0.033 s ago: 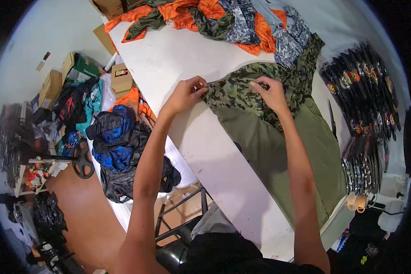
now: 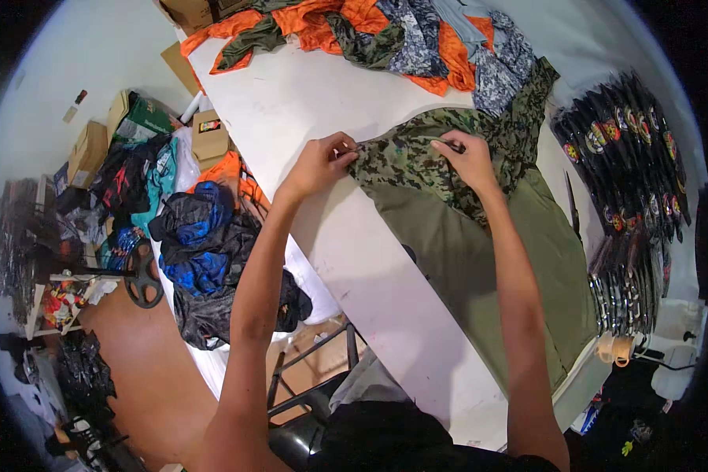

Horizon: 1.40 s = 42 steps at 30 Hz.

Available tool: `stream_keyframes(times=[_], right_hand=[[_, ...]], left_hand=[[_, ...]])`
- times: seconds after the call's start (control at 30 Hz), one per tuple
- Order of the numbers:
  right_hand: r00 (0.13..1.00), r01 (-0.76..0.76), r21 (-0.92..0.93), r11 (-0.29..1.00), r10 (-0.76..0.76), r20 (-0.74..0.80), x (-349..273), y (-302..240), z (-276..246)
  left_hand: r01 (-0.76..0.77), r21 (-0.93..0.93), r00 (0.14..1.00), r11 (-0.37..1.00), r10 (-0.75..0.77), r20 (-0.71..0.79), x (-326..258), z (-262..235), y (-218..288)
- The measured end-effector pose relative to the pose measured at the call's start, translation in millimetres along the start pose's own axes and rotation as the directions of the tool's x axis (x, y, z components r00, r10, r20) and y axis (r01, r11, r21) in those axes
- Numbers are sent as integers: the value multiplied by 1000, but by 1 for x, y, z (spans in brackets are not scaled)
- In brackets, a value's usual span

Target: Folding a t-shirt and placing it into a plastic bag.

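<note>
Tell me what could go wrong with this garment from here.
The dark pointed tool lies close beside the garment; shifting it might cause a snag. The camouflage cloth appears to touch the clothes pile; pulling could drag some along. The left hand pinches one end of that cloth; tugging there might crease it.

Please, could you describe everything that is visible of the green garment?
The garment has a plain olive-green body and a camouflage part across its top, extending up toward the right. It looks like soft fabric, spread mostly flat with some folds on the white table. The left hand pinches its left corner; the right hand touches the camouflage part.
</note>
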State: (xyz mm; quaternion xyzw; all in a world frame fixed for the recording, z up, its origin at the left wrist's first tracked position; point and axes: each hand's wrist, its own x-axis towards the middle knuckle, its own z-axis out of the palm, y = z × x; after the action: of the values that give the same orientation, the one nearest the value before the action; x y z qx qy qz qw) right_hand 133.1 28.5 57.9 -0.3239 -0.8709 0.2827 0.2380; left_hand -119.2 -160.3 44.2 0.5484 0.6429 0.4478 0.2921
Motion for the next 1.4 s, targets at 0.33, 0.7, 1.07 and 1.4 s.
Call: stream_keyframes(times=[0.33,0.7,1.07,1.4], right_hand=[[977,195,-391,900,-213,-3,-135,-85,17],[933,95,-318,943,27,358,-266,-94,-13],[982,-96,-475,874,161,98,-285,-81,-11],[830,-557,-510,655,467,-306,-401,-35,-79]], left_hand=[[20,210,951,977,46,-305,-9,12,-10],[-51,564,829,824,350,-436,-18,25,-6],[8,707,968,707,173,-184,-65,107,35],[120,768,973,629,78,-215,-67,106,29]])
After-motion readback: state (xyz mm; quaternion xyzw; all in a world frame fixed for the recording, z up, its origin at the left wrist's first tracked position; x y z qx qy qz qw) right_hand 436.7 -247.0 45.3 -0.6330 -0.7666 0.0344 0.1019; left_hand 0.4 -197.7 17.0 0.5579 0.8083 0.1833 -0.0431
